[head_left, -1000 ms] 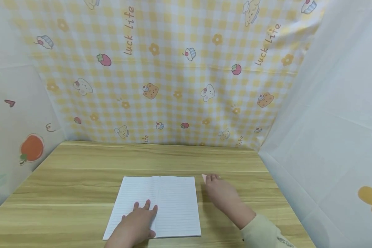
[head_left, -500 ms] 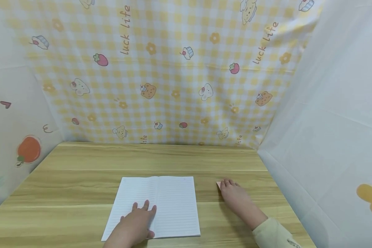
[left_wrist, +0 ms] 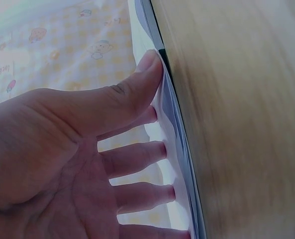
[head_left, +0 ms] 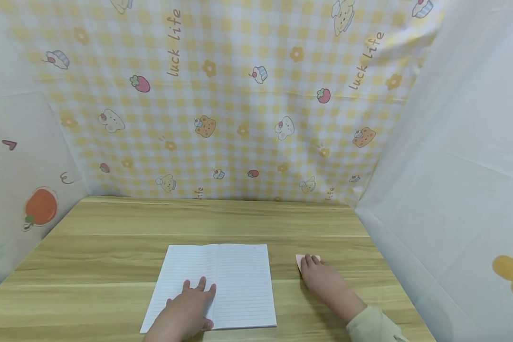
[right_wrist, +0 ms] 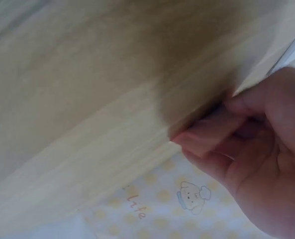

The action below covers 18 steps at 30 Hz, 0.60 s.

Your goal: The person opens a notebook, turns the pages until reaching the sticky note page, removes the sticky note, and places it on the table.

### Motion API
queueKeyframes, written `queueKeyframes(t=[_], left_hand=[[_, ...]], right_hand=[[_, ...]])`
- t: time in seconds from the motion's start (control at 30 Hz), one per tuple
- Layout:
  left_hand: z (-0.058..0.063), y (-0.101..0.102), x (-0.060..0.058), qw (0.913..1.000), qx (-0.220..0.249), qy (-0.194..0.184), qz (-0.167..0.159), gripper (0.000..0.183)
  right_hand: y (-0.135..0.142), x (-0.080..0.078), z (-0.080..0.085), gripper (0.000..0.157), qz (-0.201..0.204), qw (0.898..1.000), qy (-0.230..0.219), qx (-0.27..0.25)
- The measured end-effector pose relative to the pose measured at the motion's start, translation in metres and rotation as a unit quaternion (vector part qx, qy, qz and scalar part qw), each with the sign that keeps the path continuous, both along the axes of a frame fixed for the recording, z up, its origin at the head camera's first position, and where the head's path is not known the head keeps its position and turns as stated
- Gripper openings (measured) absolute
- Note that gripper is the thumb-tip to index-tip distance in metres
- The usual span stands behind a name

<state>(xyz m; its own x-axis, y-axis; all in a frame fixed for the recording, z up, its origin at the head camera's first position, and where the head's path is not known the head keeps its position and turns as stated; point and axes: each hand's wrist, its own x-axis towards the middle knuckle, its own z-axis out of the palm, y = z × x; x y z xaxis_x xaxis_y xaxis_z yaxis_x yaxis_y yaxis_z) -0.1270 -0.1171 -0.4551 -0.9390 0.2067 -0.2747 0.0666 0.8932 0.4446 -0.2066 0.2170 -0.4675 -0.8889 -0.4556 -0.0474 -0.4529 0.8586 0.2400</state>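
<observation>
An open lined notebook lies on the wooden table. My left hand rests spread on its left page and the centre fold. In the left wrist view the fingertips press the pages, and the thumb sits by the near edge. Right of the notebook, my right hand holds a small pink piece of paper low at the tabletop, with a corner showing past the fingers. The right wrist view shows this pink paper bent between thumb and fingers; the palm hides part of it.
The wooden table runs back to a yellow checked curtain with cartoon prints. White cloth walls stand on both sides, the right one near my right arm.
My right hand has moved right with the pink paper, away from the notebook, then slightly nearer me; more of the paper shows now. My left hand has stayed on the notebook.
</observation>
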Motion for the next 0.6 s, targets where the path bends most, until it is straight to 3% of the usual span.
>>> queueKeyframes(t=[0.2,0.33,0.6], left_hand=[[-0.001,-0.001,0.000,1.0000,-0.004,-0.004,0.002,0.079],[-0.001,-0.003,0.000,1.0000,0.000,-0.006,0.003,0.079],[0.001,-0.002,0.000,1.0000,0.006,-0.007,-0.002,0.080]], right_hand=[[0.000,0.002,0.008,0.044,-0.011,0.998,-0.058,-0.005],[-0.004,0.001,0.014,0.062,-0.028,0.993,-0.109,-0.033],[-0.009,0.000,0.008,0.083,-0.057,0.979,-0.172,-0.095]])
